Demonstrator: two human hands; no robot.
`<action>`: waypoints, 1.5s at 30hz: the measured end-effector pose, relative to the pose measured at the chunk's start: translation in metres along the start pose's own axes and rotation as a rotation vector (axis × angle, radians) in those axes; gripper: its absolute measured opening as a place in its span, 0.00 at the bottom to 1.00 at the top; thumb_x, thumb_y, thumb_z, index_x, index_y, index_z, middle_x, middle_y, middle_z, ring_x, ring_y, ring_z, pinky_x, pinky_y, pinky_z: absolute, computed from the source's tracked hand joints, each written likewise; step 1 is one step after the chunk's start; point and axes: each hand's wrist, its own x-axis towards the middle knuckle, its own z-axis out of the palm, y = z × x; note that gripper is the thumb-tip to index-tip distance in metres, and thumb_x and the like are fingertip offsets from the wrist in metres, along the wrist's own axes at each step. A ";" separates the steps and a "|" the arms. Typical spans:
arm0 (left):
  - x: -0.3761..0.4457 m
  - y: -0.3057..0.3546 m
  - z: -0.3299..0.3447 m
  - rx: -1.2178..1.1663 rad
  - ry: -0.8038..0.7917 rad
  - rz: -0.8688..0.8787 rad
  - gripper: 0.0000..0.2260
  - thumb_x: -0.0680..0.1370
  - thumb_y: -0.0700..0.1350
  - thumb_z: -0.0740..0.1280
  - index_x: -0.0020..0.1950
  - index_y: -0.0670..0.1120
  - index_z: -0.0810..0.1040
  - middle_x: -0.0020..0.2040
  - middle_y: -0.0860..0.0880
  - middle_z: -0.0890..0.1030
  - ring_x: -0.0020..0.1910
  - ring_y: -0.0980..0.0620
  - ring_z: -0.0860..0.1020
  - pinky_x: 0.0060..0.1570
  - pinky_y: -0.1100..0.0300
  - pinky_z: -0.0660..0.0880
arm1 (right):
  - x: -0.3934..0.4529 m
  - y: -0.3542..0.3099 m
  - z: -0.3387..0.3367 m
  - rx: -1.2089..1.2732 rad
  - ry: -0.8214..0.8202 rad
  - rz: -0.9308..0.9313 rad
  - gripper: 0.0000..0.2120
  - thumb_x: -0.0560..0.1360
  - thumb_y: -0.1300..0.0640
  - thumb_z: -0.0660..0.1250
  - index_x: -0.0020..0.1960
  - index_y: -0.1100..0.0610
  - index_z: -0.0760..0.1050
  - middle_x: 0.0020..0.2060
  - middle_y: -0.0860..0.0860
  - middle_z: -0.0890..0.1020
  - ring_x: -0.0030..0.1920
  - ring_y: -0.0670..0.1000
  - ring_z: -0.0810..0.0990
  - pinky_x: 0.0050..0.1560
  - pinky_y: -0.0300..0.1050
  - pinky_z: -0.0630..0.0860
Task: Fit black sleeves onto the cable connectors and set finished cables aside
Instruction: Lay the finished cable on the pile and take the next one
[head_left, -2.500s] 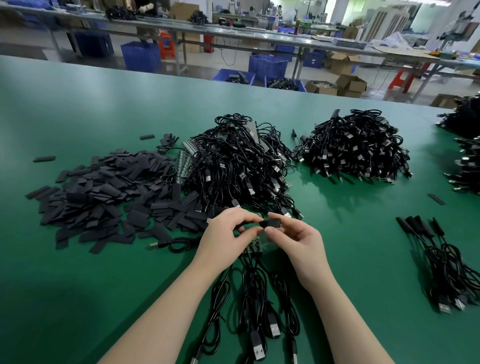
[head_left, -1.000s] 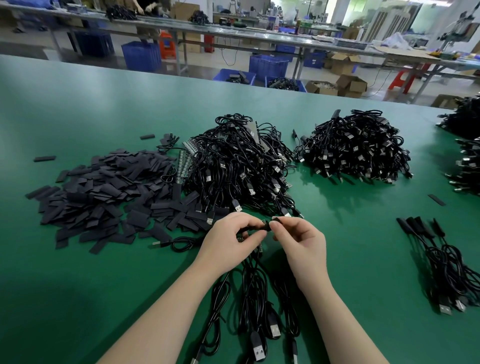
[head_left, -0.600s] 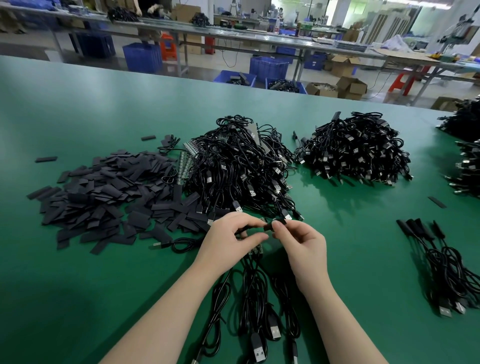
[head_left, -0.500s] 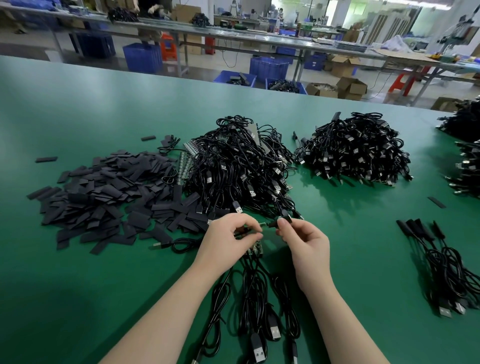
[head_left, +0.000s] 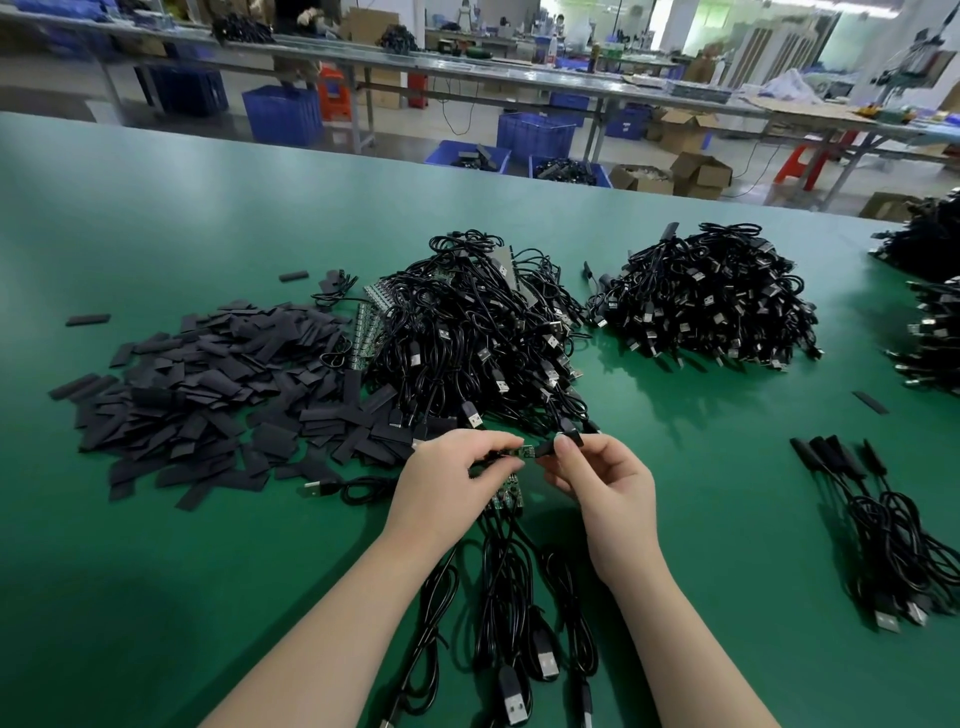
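Observation:
My left hand (head_left: 449, 480) pinches a small green circuit-board connector (head_left: 525, 452) at the end of a black cable. My right hand (head_left: 605, 480) pinches a black sleeve (head_left: 548, 448) whose open end meets the tip of that connector. More cables (head_left: 511, 597) with green boards hang under my hands toward the near edge. A heap of flat black sleeves (head_left: 208, 395) lies to the left. A pile of black cables (head_left: 478, 343) sits just beyond my hands. A few sleeved cables (head_left: 878, 525) lie at the right.
A second cable pile (head_left: 711, 301) lies at centre right, and more cable heaps (head_left: 930, 312) sit at the far right edge. Stray sleeves (head_left: 870, 402) lie on the green table (head_left: 156, 545). Beyond the table are benches, blue crates (head_left: 283, 114) and cardboard boxes.
My hands have drawn slightly apart. The green connector now shows between them, with the sleeve at its tip, where before my fingers were closed together over it.

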 end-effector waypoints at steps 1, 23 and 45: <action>0.000 0.000 0.000 0.017 -0.004 0.001 0.09 0.75 0.51 0.72 0.55 0.60 0.83 0.51 0.63 0.82 0.52 0.66 0.78 0.53 0.61 0.78 | -0.001 -0.001 0.000 0.012 -0.003 0.003 0.03 0.70 0.53 0.74 0.40 0.53 0.82 0.40 0.55 0.86 0.42 0.51 0.85 0.43 0.40 0.80; 0.001 0.000 0.001 -0.092 -0.049 -0.017 0.11 0.75 0.51 0.72 0.48 0.69 0.79 0.49 0.66 0.81 0.51 0.65 0.79 0.52 0.64 0.78 | -0.004 -0.004 0.003 -0.152 0.035 -0.182 0.13 0.74 0.65 0.73 0.40 0.46 0.83 0.40 0.48 0.86 0.43 0.47 0.84 0.48 0.39 0.80; 0.002 0.002 0.000 -0.150 -0.046 -0.029 0.12 0.75 0.49 0.72 0.47 0.68 0.79 0.49 0.69 0.81 0.48 0.66 0.80 0.50 0.66 0.77 | -0.004 -0.007 0.002 -0.156 0.008 -0.173 0.12 0.71 0.66 0.75 0.38 0.50 0.81 0.41 0.51 0.86 0.43 0.49 0.85 0.44 0.36 0.79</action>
